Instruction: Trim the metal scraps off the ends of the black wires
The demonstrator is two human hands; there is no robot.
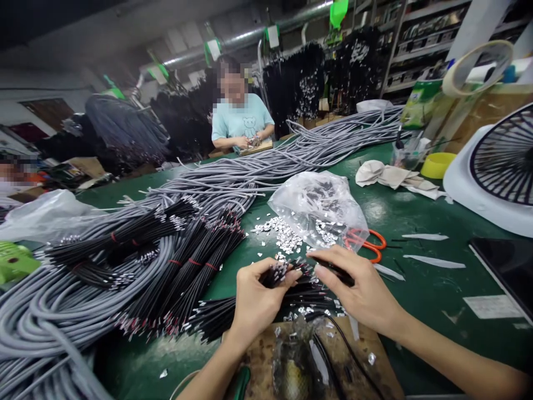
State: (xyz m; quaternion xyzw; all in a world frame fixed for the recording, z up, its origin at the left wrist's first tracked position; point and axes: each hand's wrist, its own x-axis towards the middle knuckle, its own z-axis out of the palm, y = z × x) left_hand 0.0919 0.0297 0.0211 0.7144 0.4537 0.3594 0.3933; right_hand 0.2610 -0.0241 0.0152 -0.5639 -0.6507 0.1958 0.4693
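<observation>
My left hand (259, 297) is closed round a bundle of short black wires (278, 272), their bare tips pointing up and toward me. Close on its right, my right hand (361, 283) grips a slim dark tool (335, 271); its kind is mostly hidden by the fingers. Under both hands more black wires (220, 312) lie in a loose bundle. Small shiny metal pieces (285, 236) are heaped just beyond, beside a clear plastic bag (320, 197) with more pieces in it. Nearest me is a worn wooden board (260, 355) carrying a plastic-wrapped lump (293, 372) and a dark cable.
Tied black wire bundles (208, 261) and coiled grey cables (54, 328) cover the left. Orange-handled scissors (368, 240) lie beyond my right hand. At right stand a fan (470, 172) and a dark flat device (508, 266). A co-worker (244, 119) sits across the green table (420, 311).
</observation>
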